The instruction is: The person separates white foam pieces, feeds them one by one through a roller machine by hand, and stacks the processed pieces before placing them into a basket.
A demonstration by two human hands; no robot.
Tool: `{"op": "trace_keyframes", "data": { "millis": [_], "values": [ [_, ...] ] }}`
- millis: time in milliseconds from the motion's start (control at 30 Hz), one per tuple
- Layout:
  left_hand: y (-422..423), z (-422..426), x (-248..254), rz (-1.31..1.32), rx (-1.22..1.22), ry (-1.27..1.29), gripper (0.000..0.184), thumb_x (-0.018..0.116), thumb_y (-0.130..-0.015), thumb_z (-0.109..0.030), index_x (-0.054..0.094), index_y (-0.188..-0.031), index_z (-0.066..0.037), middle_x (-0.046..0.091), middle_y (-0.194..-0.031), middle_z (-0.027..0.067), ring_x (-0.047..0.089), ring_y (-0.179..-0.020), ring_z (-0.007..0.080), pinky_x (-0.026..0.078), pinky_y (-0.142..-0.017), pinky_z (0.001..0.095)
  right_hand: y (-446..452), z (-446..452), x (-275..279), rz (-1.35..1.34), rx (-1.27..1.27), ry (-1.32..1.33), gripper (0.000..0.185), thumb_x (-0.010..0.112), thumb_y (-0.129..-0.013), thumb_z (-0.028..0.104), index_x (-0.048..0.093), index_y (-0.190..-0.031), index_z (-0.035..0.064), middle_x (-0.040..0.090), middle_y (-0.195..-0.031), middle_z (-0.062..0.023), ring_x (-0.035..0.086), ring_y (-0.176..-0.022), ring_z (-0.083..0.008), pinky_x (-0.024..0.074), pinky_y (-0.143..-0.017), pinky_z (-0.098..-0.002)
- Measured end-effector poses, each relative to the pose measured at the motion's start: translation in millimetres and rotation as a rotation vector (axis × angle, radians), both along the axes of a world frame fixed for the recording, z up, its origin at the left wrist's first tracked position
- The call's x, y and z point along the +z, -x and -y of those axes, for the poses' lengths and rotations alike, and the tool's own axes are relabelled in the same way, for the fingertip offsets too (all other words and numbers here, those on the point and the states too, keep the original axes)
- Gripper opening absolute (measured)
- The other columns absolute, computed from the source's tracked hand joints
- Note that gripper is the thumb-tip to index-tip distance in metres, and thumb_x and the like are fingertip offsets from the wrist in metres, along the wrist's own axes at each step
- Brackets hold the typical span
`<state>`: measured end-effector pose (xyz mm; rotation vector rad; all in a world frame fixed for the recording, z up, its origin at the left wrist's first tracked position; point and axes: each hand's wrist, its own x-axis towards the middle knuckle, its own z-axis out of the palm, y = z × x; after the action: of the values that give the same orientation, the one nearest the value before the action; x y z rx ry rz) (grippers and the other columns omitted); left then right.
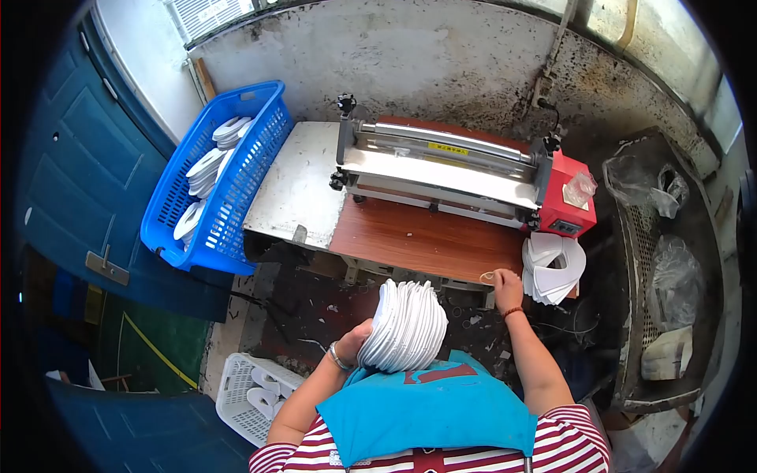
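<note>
Stack of white pieces point(404, 327): against my teal apron point(430, 410), my left grip point(355, 342) clamped on its side. Thin loop point(487, 277): pinched in my right grip point(507, 290), at the brown counter's point(418, 236) front edge. White cut-out pile point(552, 276): counter's right corner, near the red-ended roller machine point(449, 162).

The person there has a bright turquoise apron point(426, 418) on, with a dark red shape point(445, 374) printed near its top edge. Behind the apron shows a shirt point(574, 441) striped in dark red and white, its sleeves point(587, 420) short. A small pale patterned patch point(351, 458) sits at the apron's lower left corner, and a dark red strip point(428, 460) below its middle. The left wrist point(334, 363) wears a silvery band point(337, 355), the right wrist point(511, 307) reddish-brown beads point(513, 311).
</note>
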<state>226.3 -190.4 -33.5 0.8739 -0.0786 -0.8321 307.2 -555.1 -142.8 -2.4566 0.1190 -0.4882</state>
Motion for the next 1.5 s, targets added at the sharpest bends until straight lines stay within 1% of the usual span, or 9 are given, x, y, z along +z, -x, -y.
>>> {"op": "trace_keyframes", "data": {
  "millis": [233, 300, 600, 733, 833, 1000, 1033, 1333, 1500],
  "values": [
    [0.3, -1.8, -4.2, 0.136, 0.001, -0.247, 0.066, 0.052, -0.083, -0.043, 0.045, -0.127, 0.005, 0.056, -0.12, 0.0158, 0.057, -0.106, 0.0208, 0.045, -0.093, 0.0325, -38.4, 46.5, 22.6, -0.07, -0.168, -0.125, 0.015, 0.058, -0.084, 0.011, 0.066, -0.093, 0.0029, 0.066, -0.082, -0.0153, 0.065, -0.077, -0.0285, 0.0504, -0.072, -0.0356],
    [-3.9, -1.8, -12.3, -0.173, -0.021, 0.243, 0.064, 0.052, -0.083, -0.041, 0.045, -0.127, 0.005, 0.056, -0.12, 0.0161, 0.058, -0.105, 0.0216, 0.046, -0.093, 0.0334, -45.0, 60.3, 10.2, -0.06, -0.142, -0.058, 0.017, 0.059, -0.082, 0.009, 0.065, -0.097, 0.0023, 0.067, -0.086, -0.0159, 0.065, -0.081, -0.0273, 0.0508, -0.074, -0.0345],
    [-11.7, -0.9, -8.5, -0.133, 0.039, 0.369, 0.055, 0.051, -0.085, -0.033, 0.05, -0.121, 0.008, 0.059, -0.116, 0.0188, 0.06, -0.103, 0.0249, 0.047, -0.092, 0.0361, -23.9, -0.2, 33.7, -0.075, 0.16, -0.391, 0.022, 0.062, -0.082, 0.013, 0.064, -0.101, 0.0024, 0.065, -0.099, -0.0106, 0.063, -0.083, -0.0198, 0.0492, -0.075, -0.0299],
    [-28.9, 0.5, -27.7, -0.153, 0.006, 0.438, 0.049, 0.049, -0.085, -0.03, 0.053, -0.117, 0.007, 0.062, -0.108, 0.0178, 0.064, -0.094, 0.0248, 0.052, -0.084, 0.0368, -5.4, -83.5, 104.6, -0.382, 0.811, -0.976, 0.066, 0.063, -0.082, 0.044, 0.044, -0.132, 0.0058, 0.048, -0.132, -0.01, 0.042, -0.124, -0.0224, 0.0359, -0.099, -0.0367],
    [-35.7, 8.9, -8.5, -0.246, 0.113, 0.387, 0.052, 0.053, -0.084, -0.034, 0.053, -0.118, 0.006, 0.062, -0.108, 0.0183, 0.064, -0.093, 0.0249, 0.053, -0.083, 0.0372, -9.3, -115.5, 130.8, -0.423, 1.193, -0.92, 0.11, 0.067, -0.064, 0.068, 0.024, -0.142, 0.0041, 0.036, -0.141, -0.0168, 0.03, -0.133, -0.0268, 0.0237, -0.108, -0.0407],
    [-54.0, -2.7, -17.1, -0.232, 0.22, 0.391, 0.061, 0.056, -0.082, -0.038, 0.045, -0.128, 0.002, 0.057, -0.118, 0.02, 0.06, -0.103, 0.0297, 0.051, -0.088, 0.0422, -2.7, -121.6, 156.1, -0.327, 1.2, -0.299, 0.119, 0.079, -0.056, 0.056, 0.017, -0.143, 0.0024, 0.019, -0.147, -0.0223, 0.021, -0.136, -0.0342, 0.0194, -0.11, -0.0439],
    [-60.8, -13.2, -36.0, -0.118, 0.168, 0.28, 0.088, 0.058, -0.076, -0.06, 0.031, -0.138, -0.003, 0.043, -0.132, 0.0235, 0.05, -0.116, 0.0382, 0.045, -0.093, 0.053, -3.1, -122.9, 155.6, -0.266, 1.166, -0.126, 0.119, 0.081, -0.055, 0.05, 0.017, -0.143, 0.0028, 0.02, -0.146, -0.0238, 0.021, -0.136, -0.036, 0.0203, -0.11, -0.0441],
    [-86.3, -19.0, -42.4, -0.266, -0.266, 0.438, 0.083, 0.036, -0.079, -0.061, 0.037, -0.134, 0.001, 0.054, -0.106, 0.0339, 0.06, -0.087, 0.0477, 0.048, -0.08, 0.054, -41.4, -161.6, 151.3, -0.351, 1.148, -0.221, 0.119, 0.086, -0.047, 0.036, 0.021, -0.142, 0.0097, 0.035, -0.139, -0.0175, 0.038, -0.125, -0.033, 0.0297, -0.105, -0.0433],
    [-103.9, -16.1, -37.1, -0.457, -0.191, 0.499, 0.071, 0.032, -0.086, -0.055, 0.044, -0.128, 0.001, 0.059, -0.103, 0.0276, 0.062, -0.086, 0.041, 0.049, -0.079, 0.0508, -27.7, -168.4, 129.0, -0.414, 0.933, -0.407, 0.107, 0.085, -0.051, 0.033, 0.028, -0.138, 0.0065, 0.047, -0.126, -0.0163, 0.047, -0.118, -0.0287, 0.0379, -0.099, -0.0391]
  ]
}}
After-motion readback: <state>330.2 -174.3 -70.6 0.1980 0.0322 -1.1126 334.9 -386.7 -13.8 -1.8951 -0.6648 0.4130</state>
